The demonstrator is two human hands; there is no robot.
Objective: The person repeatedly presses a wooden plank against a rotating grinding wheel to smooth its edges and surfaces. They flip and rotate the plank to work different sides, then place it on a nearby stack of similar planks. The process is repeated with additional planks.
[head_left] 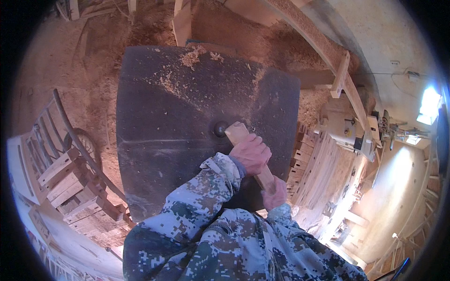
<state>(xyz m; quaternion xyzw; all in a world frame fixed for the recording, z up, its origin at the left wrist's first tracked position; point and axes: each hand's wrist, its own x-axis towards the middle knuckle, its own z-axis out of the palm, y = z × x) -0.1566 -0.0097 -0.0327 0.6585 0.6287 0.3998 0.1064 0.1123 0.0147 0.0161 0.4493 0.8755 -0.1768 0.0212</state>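
A short bar of pale wood [237, 132] is gripped by both my hands over a dark metal machine table [159, 112]. My left hand [251, 153] wraps round its middle, with the fingers closed. Nearer my body, my right hand [275, 193] is closed round the lower end. The bar's far end, which looks notched, lies right beside a round dark spindle [219, 129] that stands up from the table. Whether the wood touches the spindle I cannot tell. My sleeves are in a camouflage pattern.
Shavings [192, 57] lie over the far part of the table. A handcart [61, 110] with a wheel stands at the left, by stacked mortised timbers [77, 187]. Boards [323, 166] are stacked close on the right. A long wooden beam [323, 49] slants across the upper right.
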